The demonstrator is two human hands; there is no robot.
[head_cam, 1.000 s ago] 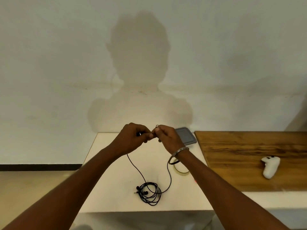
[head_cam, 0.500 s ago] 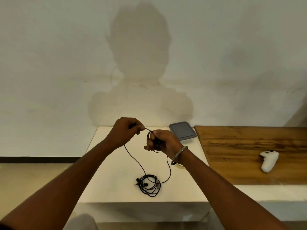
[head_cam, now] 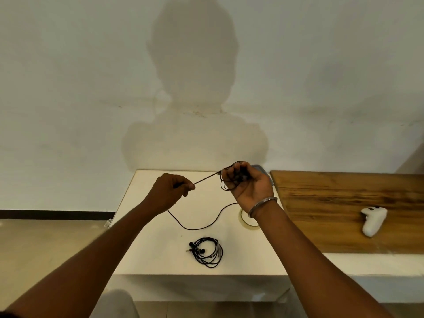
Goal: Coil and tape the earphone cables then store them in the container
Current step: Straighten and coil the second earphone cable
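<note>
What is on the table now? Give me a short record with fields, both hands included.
right hand: palm up, grips loops of a cable
left hand: pinches that cable, taut between the hands
cable slack: curves down below the hands
second earphones: coiled, on the white table
tape roll: on table, partly behind right wrist
container: grey, mostly behind right hand
controller: white, on wooden board

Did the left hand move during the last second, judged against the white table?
Yes: the left hand moved leftward toward the white table's left edge, away from the right hand.

Matt white table, grainy wood board, glossy plastic controller.
</note>
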